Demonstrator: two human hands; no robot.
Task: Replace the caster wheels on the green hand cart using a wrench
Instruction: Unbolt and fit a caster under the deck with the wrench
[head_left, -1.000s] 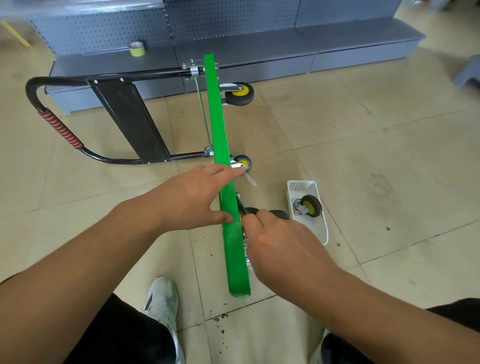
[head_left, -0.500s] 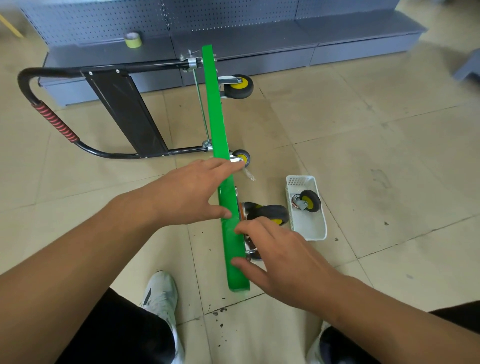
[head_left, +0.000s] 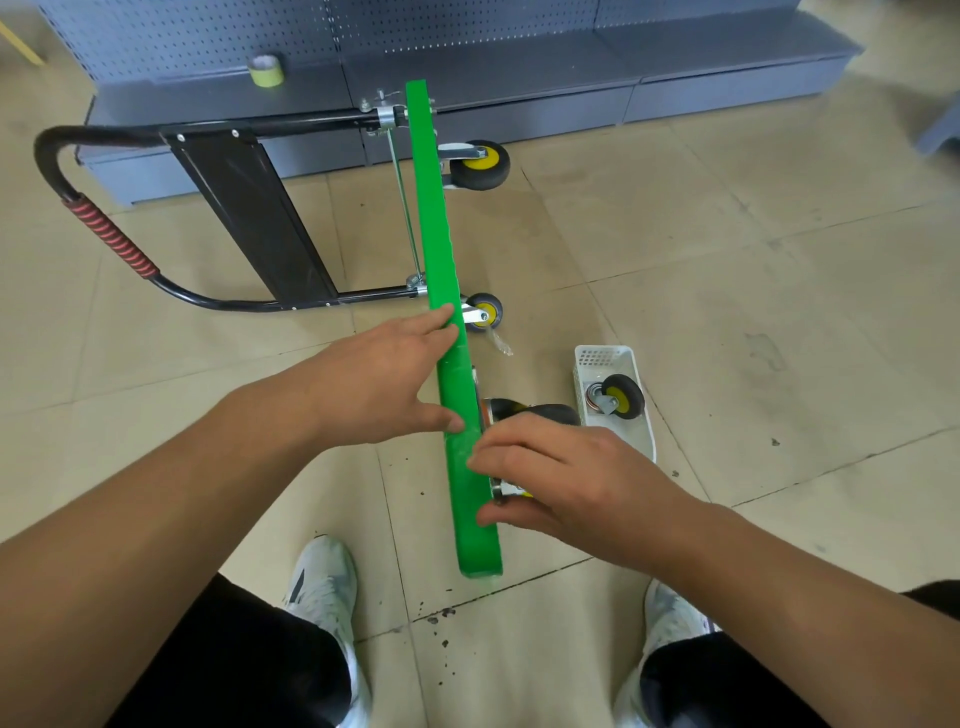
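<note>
The green hand cart (head_left: 434, 218) lies tipped on its side on a beige tiled floor (head_left: 727, 286). The narrow, smooth plastic edge of its deck faces up and runs from near the person's feet away toward a grey perforated metal shelf (head_left: 467, 31).

The black tubular handle (head_left: 47, 150), with a red ribbed grip (head_left: 109, 236) and a flat black panel (head_left: 249, 218), extends to the left.

The left hand (head_left: 379, 379) rests flat against the deck, fingers straight and thumb spread onto the green edge.

The right hand (head_left: 566, 478) is on the wheel side. Its lightly bent fingertips touch the deck edge, and the hand covers the mount of the nearest caster (head_left: 540, 413). Only this caster's black rubber tyre shows. Whether the right hand grips anything cannot be told.

Two further casters (head_left: 480, 165) (head_left: 484, 310), with black tyres, yellow hubs and bright metal forks, project from the deck's far half.

A white rectangular plastic basket (head_left: 602, 357) with a slotted end wall sits just beside the nearest caster and holds one loose caster (head_left: 621, 397).

A roll of yellow-green tape (head_left: 266, 69) stands on the shelf.
</note>
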